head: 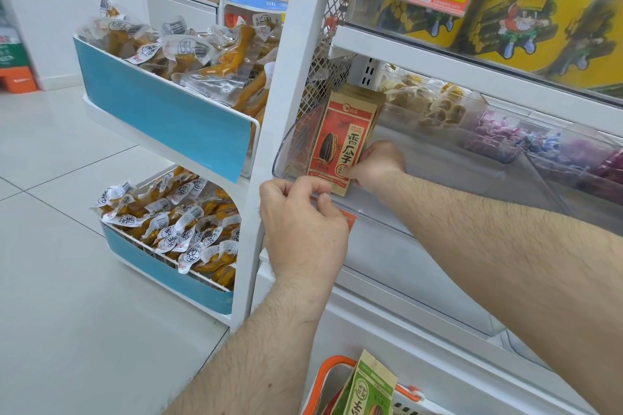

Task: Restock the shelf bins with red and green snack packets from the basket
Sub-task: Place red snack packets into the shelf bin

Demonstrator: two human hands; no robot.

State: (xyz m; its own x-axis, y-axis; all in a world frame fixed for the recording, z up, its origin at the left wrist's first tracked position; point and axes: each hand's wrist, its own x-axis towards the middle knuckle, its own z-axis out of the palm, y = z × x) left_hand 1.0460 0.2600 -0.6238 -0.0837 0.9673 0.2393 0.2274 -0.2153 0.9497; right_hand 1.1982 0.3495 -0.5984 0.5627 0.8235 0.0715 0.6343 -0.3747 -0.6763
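Right hand (377, 163) pinches the lower right corner of a stack of red packets (340, 141) standing upright in the clear shelf bin (438, 212), at its left end. Their long axis runs up and down, tilted slightly back and to the right. Left hand (300, 212) lies just below and to the left, fingers curled on the bin's front lip. Green packets (369, 387) wait in the orange basket (332, 371), low and well apart from both hands; the left hand looks the nearer one.
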